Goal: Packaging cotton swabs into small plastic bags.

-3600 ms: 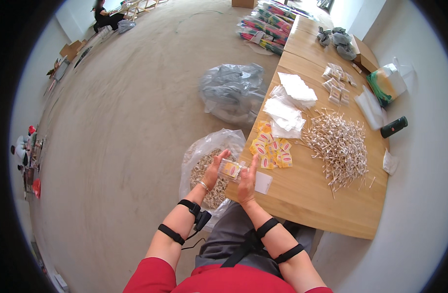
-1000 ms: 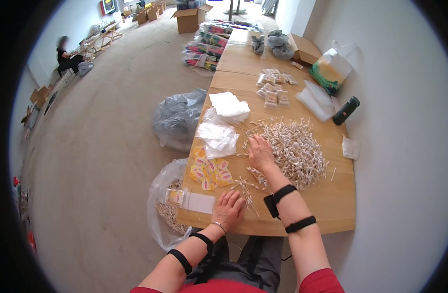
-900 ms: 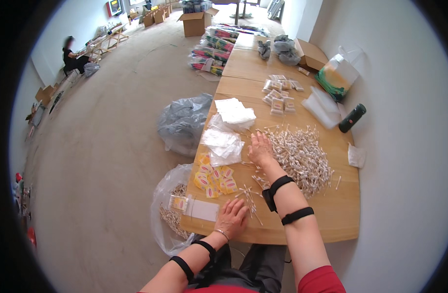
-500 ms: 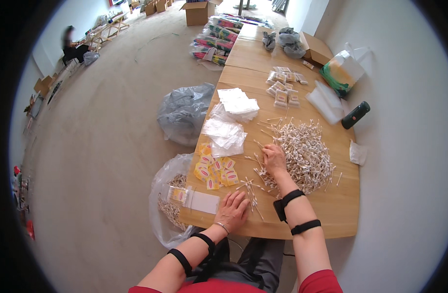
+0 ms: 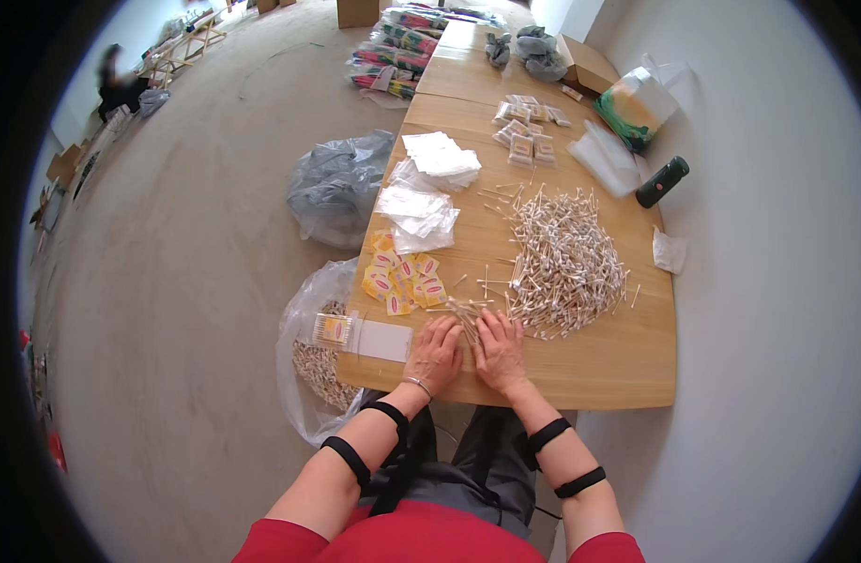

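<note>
Between my two hands lies a loose bunch of cotton swabs [image 5: 465,313], pointing in several directions on the wooden table. My left hand [image 5: 434,357] rests beside the bunch with its fingers extended, fingertips at the swabs. On the other side, my right hand [image 5: 499,349] lies with outstretched fingers partly over the swab ends. A large heap of cotton swabs [image 5: 571,267] spreads beyond my right hand. Left of my left hand are a white card [image 5: 385,342] and a clear pack of swabs [image 5: 333,329] with a yellow label. Yellow printed cards [image 5: 404,281] are scattered farther up.
Clear plastic bags [image 5: 418,208] are stacked beyond the yellow cards. Filled swab packs [image 5: 526,131] sit farther back. A dark bottle [image 5: 662,182] stands by the right wall. An open bag of swabs [image 5: 304,371] is below the table's left edge. Another person [image 5: 121,89] is far left.
My right hand has left the big heap and come toward me, beside my left hand. The loose swabs are now drawn together between both hands. The whole view has shifted slightly.
</note>
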`<state>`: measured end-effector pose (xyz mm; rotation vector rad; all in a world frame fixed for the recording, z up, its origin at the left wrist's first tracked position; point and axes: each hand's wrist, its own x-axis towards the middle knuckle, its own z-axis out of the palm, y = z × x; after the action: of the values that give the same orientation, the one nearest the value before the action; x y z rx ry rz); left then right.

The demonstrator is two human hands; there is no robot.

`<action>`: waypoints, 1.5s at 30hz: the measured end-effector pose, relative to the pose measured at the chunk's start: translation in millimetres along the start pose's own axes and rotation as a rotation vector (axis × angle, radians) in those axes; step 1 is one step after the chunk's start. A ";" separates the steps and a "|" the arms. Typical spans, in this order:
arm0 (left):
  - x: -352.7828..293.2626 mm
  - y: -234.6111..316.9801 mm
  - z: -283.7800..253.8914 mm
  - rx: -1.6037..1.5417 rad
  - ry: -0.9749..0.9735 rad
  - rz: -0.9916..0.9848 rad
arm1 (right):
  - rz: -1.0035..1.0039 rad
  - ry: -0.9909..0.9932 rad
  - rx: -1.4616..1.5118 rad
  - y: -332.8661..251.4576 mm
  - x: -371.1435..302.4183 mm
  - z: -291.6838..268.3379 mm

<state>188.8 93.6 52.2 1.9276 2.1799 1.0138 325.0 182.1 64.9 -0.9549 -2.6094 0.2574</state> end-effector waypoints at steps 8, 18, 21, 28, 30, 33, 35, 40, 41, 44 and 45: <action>-1.3 3.2 1.1 0.029 -0.009 -0.102 | 0.215 0.181 -0.075 9.3 -13.7 -6.5; 15.3 1.7 5.1 0.151 0.021 -0.066 | 0.248 0.201 0.049 12.0 -15.3 6.1; 8.8 -15.7 7.4 0.073 0.073 -0.052 | 0.298 0.257 0.062 3.8 -14.4 8.0; -3.1 -31.6 -2.2 -0.075 -0.045 0.055 | 0.310 0.306 0.092 -7.1 -9.6 11.0; -8.5 -33.3 -2.1 -0.072 -0.034 0.054 | 0.266 0.304 0.134 -14.2 -9.7 14.4; -2.8 -14.1 -10.3 -0.009 0.052 -0.007 | 0.192 0.253 0.190 -19.0 -12.7 15.0; -3.4 -12.4 -16.2 0.069 0.133 -0.081 | 0.148 0.200 0.224 -25.9 -14.7 12.1; 0.2 -26.6 -13.8 -0.053 0.012 0.013 | 0.268 0.228 0.121 -26.6 -19.6 0.4; 1.5 -25.4 -12.6 -0.055 0.009 0.016 | 0.272 0.230 0.119 -23.7 -20.7 -1.8; 3.5 -24.1 -10.7 -0.084 -0.024 0.005 | 0.235 0.176 0.105 -18.2 -19.4 -2.0; 2.9 -23.5 -11.0 -0.107 0.008 0.006 | 0.221 0.169 0.113 -17.6 -18.3 -1.0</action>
<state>162.9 91.4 50.1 1.8875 2.0799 1.1162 328.1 156.9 66.0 -1.1719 -2.3129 0.3597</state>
